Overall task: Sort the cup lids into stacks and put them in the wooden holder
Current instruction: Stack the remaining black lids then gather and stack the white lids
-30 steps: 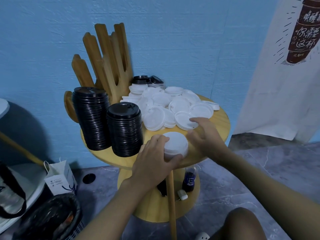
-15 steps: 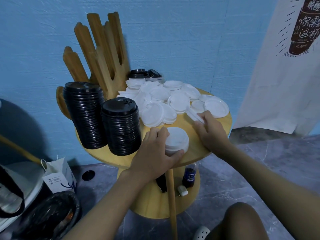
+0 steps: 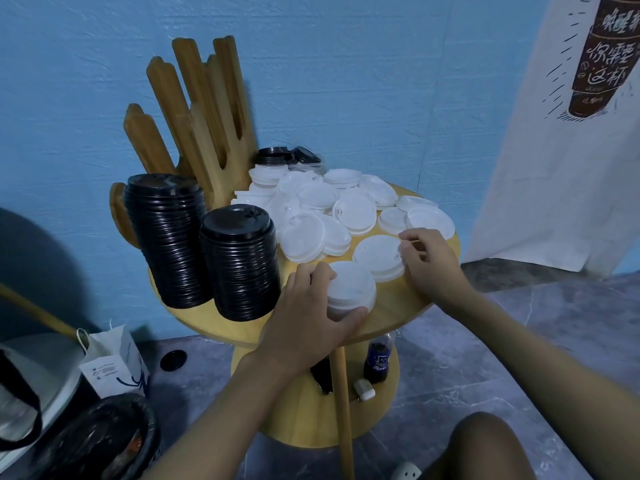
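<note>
Holder (image 3: 207, 109) behind 2 lid stacks (image 3: 239, 265)

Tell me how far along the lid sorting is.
Done: a taller black stack and a shorter black stack stand on the table by the wooden holder. In hand: the left hand grips a short white stack; the right hand pinches a single white lid beside it. Left: the loose white pile, some black lids behind it, and loading the holder, which looks unfilled.
</note>
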